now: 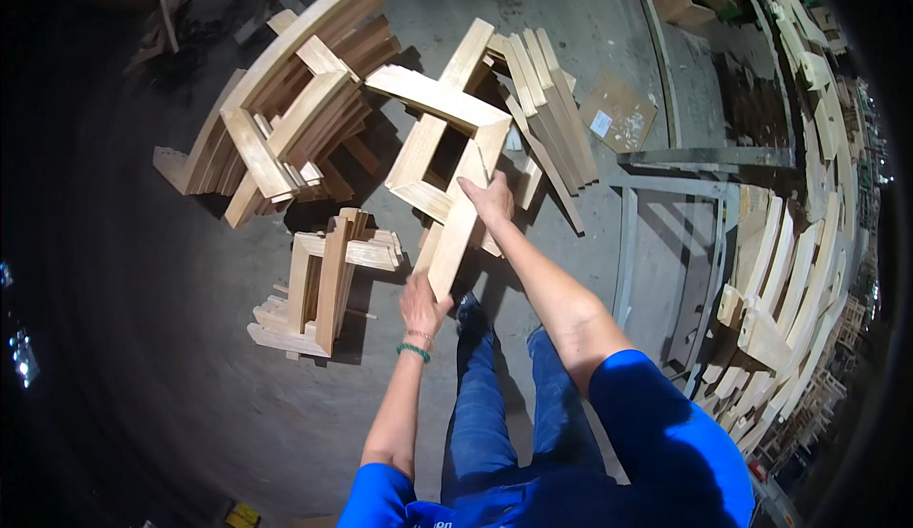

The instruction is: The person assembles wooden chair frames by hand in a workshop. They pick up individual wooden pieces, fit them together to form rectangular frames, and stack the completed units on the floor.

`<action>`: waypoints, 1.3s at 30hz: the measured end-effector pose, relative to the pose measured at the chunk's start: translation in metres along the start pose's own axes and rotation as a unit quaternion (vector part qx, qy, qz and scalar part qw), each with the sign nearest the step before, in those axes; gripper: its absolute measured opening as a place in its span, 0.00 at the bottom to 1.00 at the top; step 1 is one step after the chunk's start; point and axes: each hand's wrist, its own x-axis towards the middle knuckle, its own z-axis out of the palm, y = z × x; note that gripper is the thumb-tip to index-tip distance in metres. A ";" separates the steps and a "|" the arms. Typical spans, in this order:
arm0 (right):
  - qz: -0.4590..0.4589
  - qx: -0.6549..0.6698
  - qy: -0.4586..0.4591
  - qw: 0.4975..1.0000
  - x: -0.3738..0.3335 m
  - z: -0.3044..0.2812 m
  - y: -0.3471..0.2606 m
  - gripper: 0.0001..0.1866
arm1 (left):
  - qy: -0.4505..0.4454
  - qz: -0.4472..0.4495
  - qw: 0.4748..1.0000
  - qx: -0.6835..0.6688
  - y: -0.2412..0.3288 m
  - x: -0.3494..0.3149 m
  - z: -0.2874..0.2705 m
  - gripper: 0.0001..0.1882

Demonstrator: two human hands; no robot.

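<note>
With both hands I hold a pale wooden frame (pixel 463 209), made of joined straight pieces around a rectangular opening, over a stack of similar frames in front of my feet. My left hand (pixel 423 304), with a green bracelet at the wrist, closes around the near end of its long piece. Farther up the same piece, my right hand (pixel 490 197) grips its right edge; some of its fingers are hidden underneath. Several more wooden pieces (pixel 547 100) lean in a row just beyond my right hand.
A tall stack of curved wooden frames (pixel 295 90) stands at the far left, and a smaller stack (pixel 323 281) nearer. Flattened cardboard (pixel 618 114) lies on the grey floor. Metal framing (pixel 623 252) and a rack of curved wooden parts (pixel 785 271) stand on the right.
</note>
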 end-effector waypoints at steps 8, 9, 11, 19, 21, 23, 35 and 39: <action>-0.073 0.126 -0.077 0.986 -0.009 -0.011 0.104 0.24 | 0.016 -0.042 0.999 -0.027 -0.041 0.053 0.042 0.54; -0.072 0.133 -0.087 0.985 -0.020 -0.019 0.118 0.23 | 0.031 -0.048 0.998 -0.034 -0.044 0.053 0.043 0.52; -0.048 0.136 -0.107 0.984 -0.032 -0.037 0.158 0.21 | -0.011 -0.057 0.998 -0.027 -0.037 0.060 0.044 0.49; 0.127 0.201 -0.135 0.962 -0.094 -0.065 0.249 0.19 | 0.049 -0.013 0.999 0.008 -0.019 0.063 0.056 0.44; 0.131 0.187 -0.127 0.965 -0.112 -0.067 0.264 0.19 | 0.021 -0.040 0.999 -0.007 -0.013 0.062 0.056 0.44; 0.141 0.169 -0.138 0.966 -0.126 -0.069 0.270 0.20 | 0.017 -0.050 0.999 -0.007 -0.016 0.063 0.051 0.46; 0.048 0.198 -0.211 0.956 -0.188 -0.178 0.263 0.19 | 0.061 -0.040 0.988 0.139 0.012 0.011 0.039 0.49; -0.061 0.224 -0.156 0.960 -0.238 -0.303 0.234 0.14 | 0.066 0.043 0.991 0.111 0.042 -0.046 0.056 0.51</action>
